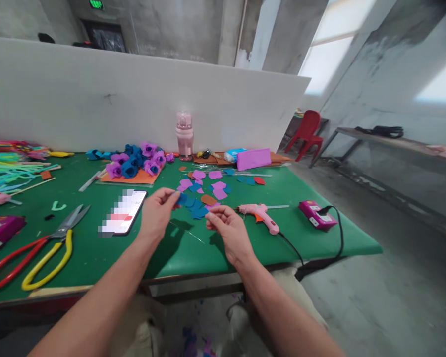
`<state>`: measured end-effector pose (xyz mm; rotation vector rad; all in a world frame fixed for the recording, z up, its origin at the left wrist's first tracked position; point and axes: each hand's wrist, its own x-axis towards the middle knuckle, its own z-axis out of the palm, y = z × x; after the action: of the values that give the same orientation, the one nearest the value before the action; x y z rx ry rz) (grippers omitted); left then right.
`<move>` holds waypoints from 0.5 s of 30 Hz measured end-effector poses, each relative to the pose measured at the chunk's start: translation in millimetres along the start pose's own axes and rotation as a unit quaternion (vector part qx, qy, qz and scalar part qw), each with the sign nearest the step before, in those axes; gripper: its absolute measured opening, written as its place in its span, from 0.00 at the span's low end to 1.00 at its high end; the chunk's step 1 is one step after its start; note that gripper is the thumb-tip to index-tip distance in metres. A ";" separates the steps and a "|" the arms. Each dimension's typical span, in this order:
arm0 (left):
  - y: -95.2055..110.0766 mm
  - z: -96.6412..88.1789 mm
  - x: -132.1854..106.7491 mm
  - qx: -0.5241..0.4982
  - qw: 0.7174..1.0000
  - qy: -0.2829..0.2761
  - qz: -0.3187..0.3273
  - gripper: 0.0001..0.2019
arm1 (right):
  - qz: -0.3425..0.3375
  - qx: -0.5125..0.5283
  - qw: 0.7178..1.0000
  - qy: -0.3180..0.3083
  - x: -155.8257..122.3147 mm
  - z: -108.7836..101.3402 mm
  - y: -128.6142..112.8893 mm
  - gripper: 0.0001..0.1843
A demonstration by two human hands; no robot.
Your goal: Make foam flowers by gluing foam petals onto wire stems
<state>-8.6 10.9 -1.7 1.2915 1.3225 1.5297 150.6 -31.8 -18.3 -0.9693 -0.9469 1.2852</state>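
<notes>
White and upright, a long panel (134,99) stands behind the far edge of the green worktop (293,188), which carries nearly everything else. Beyond the panel's right end, a red chair (308,129) stands on the floor. Bundled coloured strips (18,171) spread over the worktop's far left. Purple and blue flowers (134,161) are heaped on an orange sheet (146,179), left of a pink bottle (185,139) that stands close to the panel.

Large scissors (61,233), one handle red and the other yellow, lie near the front on the left, blades slightly parted. Between them and the left hand (158,213) lies a lit phone (132,218), its screen partly pixelated. The right hand (228,230) is well apart from the left. Just beyond it rests a pink glue gun (262,210), its cord running off the front edge; further right is a magenta box (317,215) with a black plug in it.

Smallest are the loose purple pieces (219,191) and loose blue pieces (197,210) scattered beyond the hands. Thumb and finger of the left hand are pinched on a blue petal (182,199), raised above the worktop; those of the right are pinched on another blue scrap (205,212), seen against the loose ones.
</notes>
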 end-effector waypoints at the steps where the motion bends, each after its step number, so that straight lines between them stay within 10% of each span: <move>1: -0.4 -4.9 7.2 0.003 0.999 0.035 0.018 0.10 | -0.021 -0.032 0.999 0.000 2.6 -3.3 -2.6 0.08; 9: -6.5 -15.7 17.2 -0.081 0.995 0.060 0.003 0.10 | -0.164 -0.401 0.889 -0.146 32.9 -13.6 -12.1 0.05; 15: -8.4 -15.5 15.2 -0.064 0.998 0.027 0.004 0.12 | -0.196 -0.510 0.833 -0.085 55.1 -27.1 -13.6 0.06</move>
<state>-27.9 23.2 -6.0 1.1832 1.2321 1.6372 183.7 21.4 -12.8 -1.3533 -1.9467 0.4437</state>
